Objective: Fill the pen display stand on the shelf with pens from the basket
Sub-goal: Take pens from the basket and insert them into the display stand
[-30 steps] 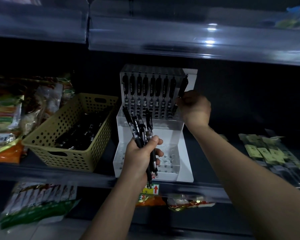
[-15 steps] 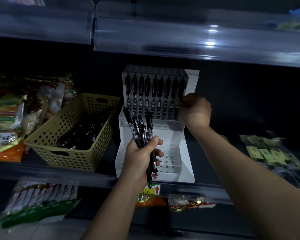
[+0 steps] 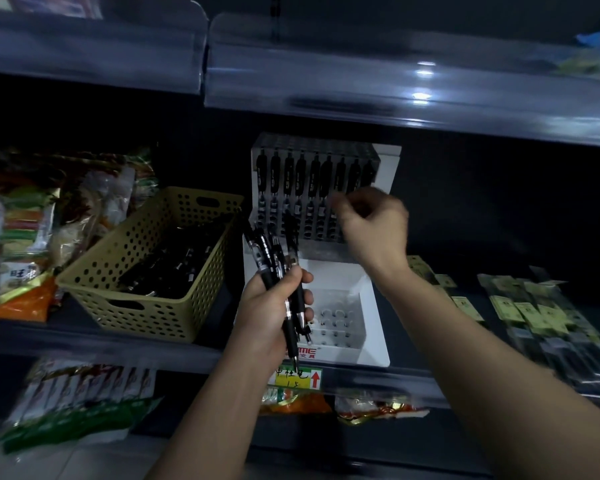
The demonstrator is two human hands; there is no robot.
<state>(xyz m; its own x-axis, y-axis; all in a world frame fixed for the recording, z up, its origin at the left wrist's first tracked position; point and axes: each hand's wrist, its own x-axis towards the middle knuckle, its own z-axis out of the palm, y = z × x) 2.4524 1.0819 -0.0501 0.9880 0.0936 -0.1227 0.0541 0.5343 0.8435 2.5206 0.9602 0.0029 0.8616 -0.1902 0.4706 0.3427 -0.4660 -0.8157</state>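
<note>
Dim, bluish scene; glare spots on the upper shelf rail [image 3: 423, 81] at 1 o'clock; edges bowed and smeared, right hand [image 3: 374, 223] blurred.

A dimly lit shelving unit is shown. Ceiling light is reflected in the clear front strip of the upper shelf [image 3: 420, 95]. The dark middle shelf [image 3: 66, 339] is stocked with snack packets [image 3: 21, 230] at the left and flat green packets [image 3: 534, 306] at the right. Pale floor [image 3: 77, 462] is seen at the near left.

head view | sits on the person's head | looks forward and a bit down at the shelf [image 3: 430, 377] | very near, pen display stand [image 3: 373, 327] in the middle
</note>
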